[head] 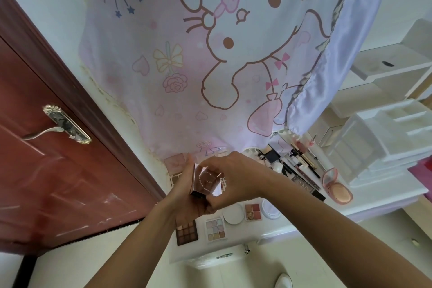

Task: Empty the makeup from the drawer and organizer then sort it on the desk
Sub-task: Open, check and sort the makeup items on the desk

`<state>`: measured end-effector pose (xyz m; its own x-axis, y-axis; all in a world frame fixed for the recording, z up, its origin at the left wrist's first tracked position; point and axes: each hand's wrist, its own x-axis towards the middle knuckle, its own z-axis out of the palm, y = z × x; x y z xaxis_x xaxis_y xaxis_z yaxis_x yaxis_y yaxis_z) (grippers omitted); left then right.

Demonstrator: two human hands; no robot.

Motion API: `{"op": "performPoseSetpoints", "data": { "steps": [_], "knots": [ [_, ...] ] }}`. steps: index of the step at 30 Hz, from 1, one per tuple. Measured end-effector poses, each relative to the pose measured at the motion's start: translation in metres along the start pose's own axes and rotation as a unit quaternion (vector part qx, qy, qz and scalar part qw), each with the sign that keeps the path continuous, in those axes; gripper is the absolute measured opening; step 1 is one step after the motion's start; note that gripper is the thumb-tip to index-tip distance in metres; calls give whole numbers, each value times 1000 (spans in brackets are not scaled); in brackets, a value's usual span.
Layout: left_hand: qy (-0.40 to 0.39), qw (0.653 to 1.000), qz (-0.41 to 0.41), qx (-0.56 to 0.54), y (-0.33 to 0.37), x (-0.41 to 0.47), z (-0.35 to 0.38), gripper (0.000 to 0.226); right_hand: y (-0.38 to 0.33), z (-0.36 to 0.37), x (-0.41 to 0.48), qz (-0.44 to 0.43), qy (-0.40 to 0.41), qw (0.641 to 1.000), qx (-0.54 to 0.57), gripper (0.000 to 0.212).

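A: White desk (374, 201) first, then the white organizer (385, 142) standing at its far right end.

B: And the makeup?

A: Lined along the near edge, left to right: brown palette (187, 231), pastel palette (216, 229), round white compact (233, 214), blush quad (253, 211). Towards the right edge, a pink compact (336, 184) lying open.

B: Hands?

A: Both on a shiny rose case (207, 182), held above the desk's left end. Cupped from below by the left hand (187, 196), pinched along the top by the right hand (236, 177).

B: Risk?

A: Probably a slip: glossy faces, light fingertip hold. If dropped, likely to land on the palettes below and crack the pans.
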<state>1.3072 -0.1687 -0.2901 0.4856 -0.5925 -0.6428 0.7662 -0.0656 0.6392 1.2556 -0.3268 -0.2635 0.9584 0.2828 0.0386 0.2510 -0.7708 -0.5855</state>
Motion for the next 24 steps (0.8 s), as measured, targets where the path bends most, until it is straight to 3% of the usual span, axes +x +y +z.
{"op": "performPoseSetpoints", "data": {
  "steps": [3, 7, 17, 21, 24],
  "knots": [
    [5, 1000, 1, -20, 0, -3, -2, 80, -2, 6, -1, -3, 7, 1000, 4, 69],
    [-5, 999, -13, 35, -3, -1, -8, 88, -5, 6, 1, -2, 0, 1000, 5, 49],
    [-60, 996, -3, 63, -5, -8, -17, 85, -13, 3, 5, 27, -13, 1000, 1, 28],
    [-48, 995, -12, 82, -5, -13, -14, 83, -12, -1, 2, 25, 37, 999, 5, 30],
    [-43, 997, -23, 59, 0, -11, -16, 91, -16, 2, -1, 13, -6, 1000, 3, 43]
  ]
}}
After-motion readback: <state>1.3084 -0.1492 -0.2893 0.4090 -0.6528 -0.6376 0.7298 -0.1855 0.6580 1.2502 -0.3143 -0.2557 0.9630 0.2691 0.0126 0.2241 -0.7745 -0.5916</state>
